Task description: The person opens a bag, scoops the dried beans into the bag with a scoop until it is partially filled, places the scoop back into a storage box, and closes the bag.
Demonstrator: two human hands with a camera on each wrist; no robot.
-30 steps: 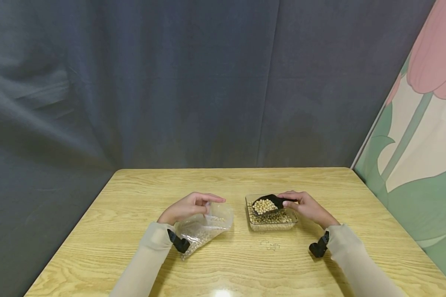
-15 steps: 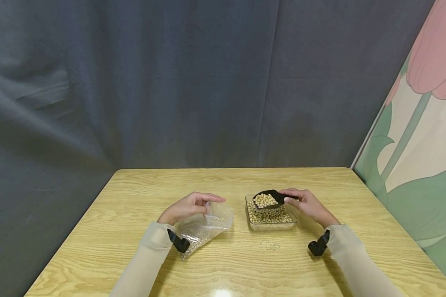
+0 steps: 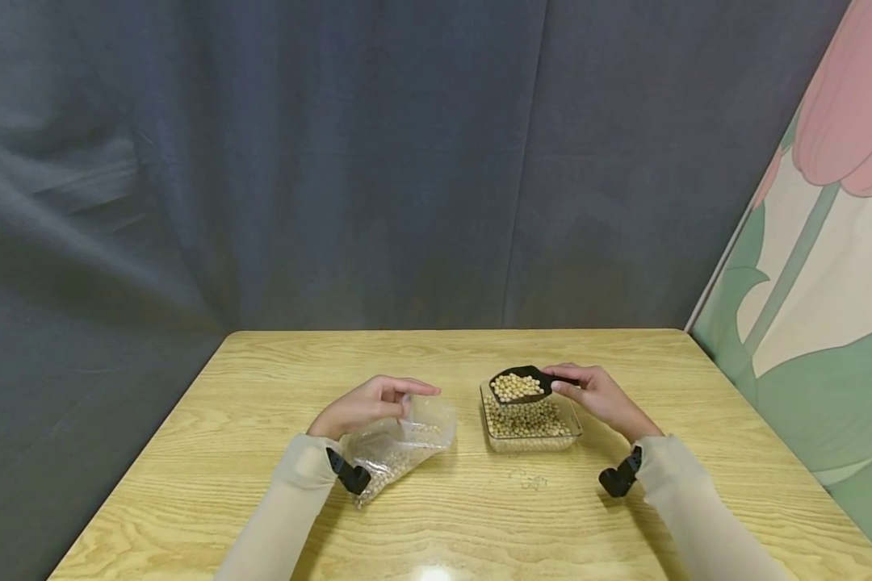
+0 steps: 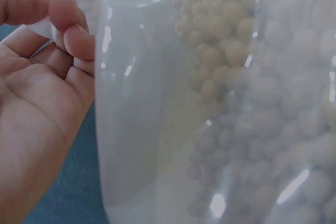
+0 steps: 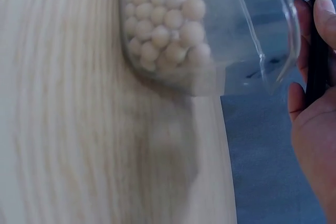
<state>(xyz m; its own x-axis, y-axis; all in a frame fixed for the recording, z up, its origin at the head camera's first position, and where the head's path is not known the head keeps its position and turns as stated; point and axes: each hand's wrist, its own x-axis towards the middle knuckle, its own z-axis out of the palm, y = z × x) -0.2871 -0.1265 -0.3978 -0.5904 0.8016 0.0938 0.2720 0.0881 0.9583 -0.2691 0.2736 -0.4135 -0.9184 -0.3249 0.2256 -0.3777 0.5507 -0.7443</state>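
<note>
My left hand pinches the upper edge of a clear plastic bag, which rests on the table partly filled with soybeans; the left wrist view shows the beans through the film. In my right hand is a black scoop, gripped by its handle. A heap of soybeans fills the scoop, which is level and raised above a clear rectangular container. More soybeans lie inside that container, partly hidden under the scoop.
The wood-grain table carries the bag and container, with a gap between them. A dark curtain hangs behind the table. A wall with a painted flower stands at the right.
The right hand has lifted the loaded scoop from among the beans, up and slightly left over the container. The left hand and the bag have stayed in place.
</note>
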